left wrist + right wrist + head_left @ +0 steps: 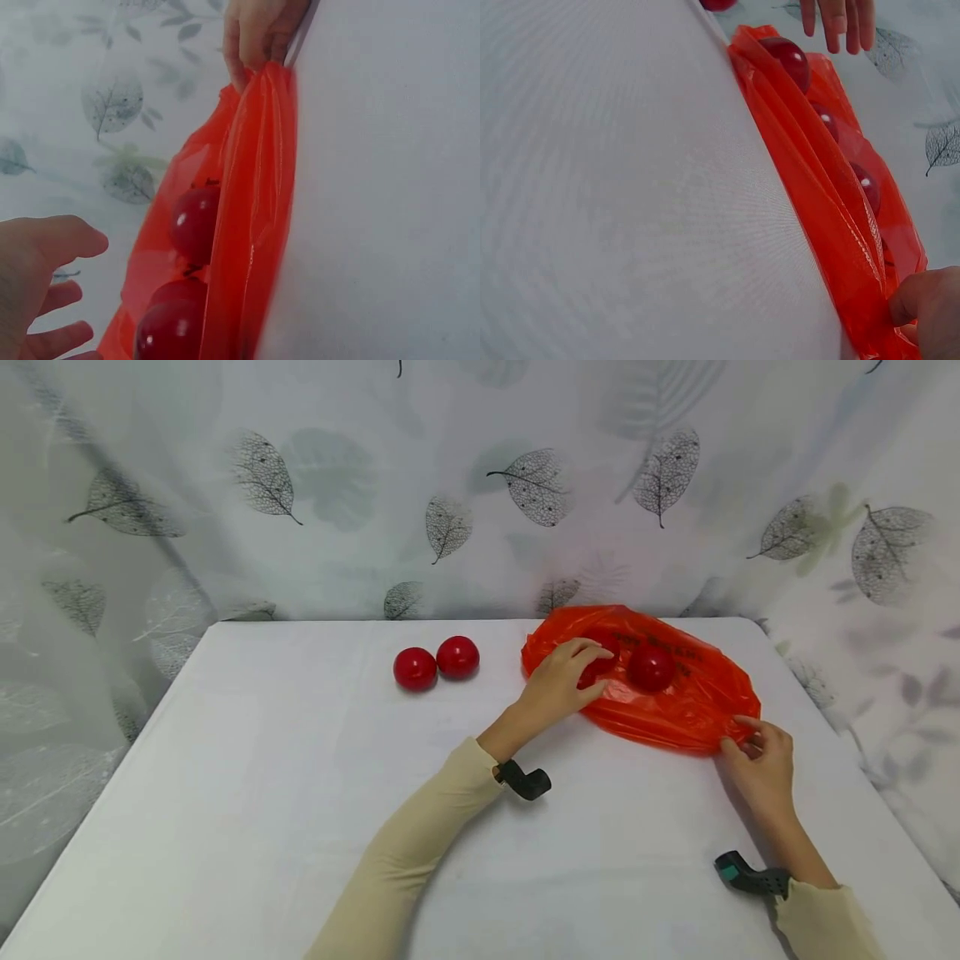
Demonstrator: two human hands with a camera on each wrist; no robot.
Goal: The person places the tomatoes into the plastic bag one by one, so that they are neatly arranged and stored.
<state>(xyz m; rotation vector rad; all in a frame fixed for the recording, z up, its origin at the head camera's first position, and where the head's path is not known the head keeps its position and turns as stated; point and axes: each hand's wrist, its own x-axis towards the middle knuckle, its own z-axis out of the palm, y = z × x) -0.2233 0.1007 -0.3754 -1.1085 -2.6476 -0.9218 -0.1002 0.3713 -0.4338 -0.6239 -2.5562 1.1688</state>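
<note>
A red plastic bag (667,722) lies on its side toward the back right. Inside its mouth are three glossy red apple-like balls, one (652,667) plainly seen in the head view and the others partly behind my left hand. My left hand (562,681) is over the bag's left part, fingers spread; in the left wrist view its fingertips (94,241) stand apart from the balls. My right hand (761,768) pinches the bag's right end between thumb and fingers. The right wrist view has the three balls in a row, the nearest to the left hand (838,26) being largest (787,60).
Two more red balls, one (415,669) and its neighbour (457,657), sit side by side left of the bag on the white table (285,793). A leaf-patterned curtain (337,543) hangs behind the table's back edge and along its sides.
</note>
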